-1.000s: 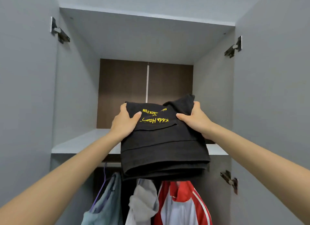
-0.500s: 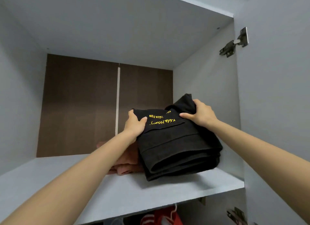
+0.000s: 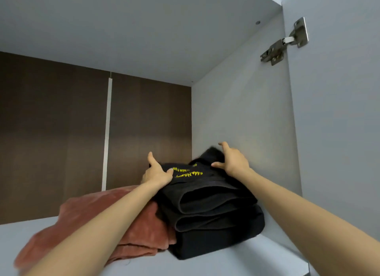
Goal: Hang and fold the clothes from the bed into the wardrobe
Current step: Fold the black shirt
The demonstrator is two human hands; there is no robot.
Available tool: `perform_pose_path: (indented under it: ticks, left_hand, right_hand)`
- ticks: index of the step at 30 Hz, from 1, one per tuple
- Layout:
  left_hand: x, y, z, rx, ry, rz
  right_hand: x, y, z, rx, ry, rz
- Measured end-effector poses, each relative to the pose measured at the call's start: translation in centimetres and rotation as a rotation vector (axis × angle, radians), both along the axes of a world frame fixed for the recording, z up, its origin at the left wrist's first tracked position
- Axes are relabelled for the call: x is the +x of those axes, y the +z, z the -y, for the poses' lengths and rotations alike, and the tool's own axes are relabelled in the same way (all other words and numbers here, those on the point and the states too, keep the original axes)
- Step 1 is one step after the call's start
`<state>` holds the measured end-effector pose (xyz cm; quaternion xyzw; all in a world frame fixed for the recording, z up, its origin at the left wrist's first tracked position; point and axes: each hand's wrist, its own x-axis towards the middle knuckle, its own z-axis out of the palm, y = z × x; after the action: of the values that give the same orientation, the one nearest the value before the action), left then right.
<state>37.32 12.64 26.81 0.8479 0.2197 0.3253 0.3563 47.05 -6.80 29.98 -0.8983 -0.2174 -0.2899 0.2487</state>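
Note:
A folded black garment (image 3: 216, 212) with yellow lettering lies on the grey wardrobe shelf (image 3: 236, 259), close to the right side wall. My left hand (image 3: 157, 172) rests on its top left corner, thumb on the cloth and forefinger straight and raised. At its top right corner my right hand (image 3: 232, 160) touches the cloth with the thumb, its fingers stretched out above the fabric. A folded dusty-pink garment (image 3: 107, 218) lies on the shelf directly left of the black one, partly under my left forearm.
The brown back panel (image 3: 51, 131) closes the compartment behind the clothes. The grey side wall (image 3: 242, 121) stands right next to the black garment. A metal door hinge (image 3: 283, 43) sits at the upper right. Bare shelf shows at the far left (image 3: 20, 234).
The black garment went from being held in front of the wardrobe onto the shelf beside the pink garment. Both hands' fingers have straightened off the cloth. The view moved closer and upward.

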Motion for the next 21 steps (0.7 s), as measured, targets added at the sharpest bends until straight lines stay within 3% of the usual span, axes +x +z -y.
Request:
perform_pose_path:
  ticks: [2,5,7,12,15,21]
  left_hand:
    - [-0.1,0.2,0.4,0.221,0.116,-0.189]
    - [-0.1,1.1,2.1,0.391,0.243,-0.049]
    - [0.3,1.5,3.5,0.402,0.173,-0.005]
    - [1.1,-2.3,5.2,0.564,0.051,-0.347]
    - [1.2,-4.7,4.7,0.646,0.09,-0.274]
    - [-0.1,-4.0,5.2,0.586,0.054,-0.273]
  right_hand:
    - [0.9,-0.5,-0.7,-0.005,0.029,0.006]
    - [0.8,-0.2,-2.2,-0.076,0.16,0.062]
    - [0.7,-0.4,-2.9,-0.128,0.235,0.01]
    - [0.8,-5.0,-2.3,-0.227,0.204,-0.078]
    - [0.0,-6.7,-2.3,-0.241,0.185,0.017]
    - [-1.6,-6.7,-1.7,-0.142,0.132,0.033]
